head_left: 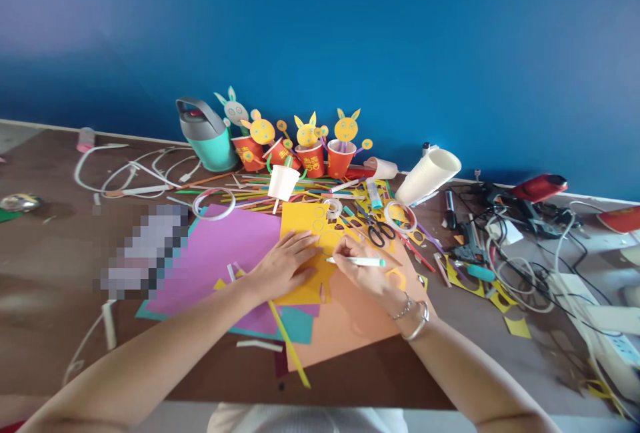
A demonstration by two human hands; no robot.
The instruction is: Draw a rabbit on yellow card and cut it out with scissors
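My left hand (285,264) lies flat on a yellow sheet of paper (295,219), fingers spread. In my right hand (363,273) is a white marker (367,261) with a green end, its tip pointing left at the yellow sheet; I cannot tell whether it touches. Circles and a larger rounded outline are drawn on the upper part of that sheet, the larger one partly behind my fingers. Beneath lie an orange sheet (350,336) and a purple sheet (215,253). Black scissors (377,229) rest just beyond my right hand.
Red paper cups (341,159) with yellow animal faces stand by the blue wall, beside a teal jug (207,136). A white paper cup (283,181) sits before them. Paper strips, tape rolls (400,217) and yellow scraps crowd the right. Glue guns (470,246), cables and a power strip (595,313) lie farther right.
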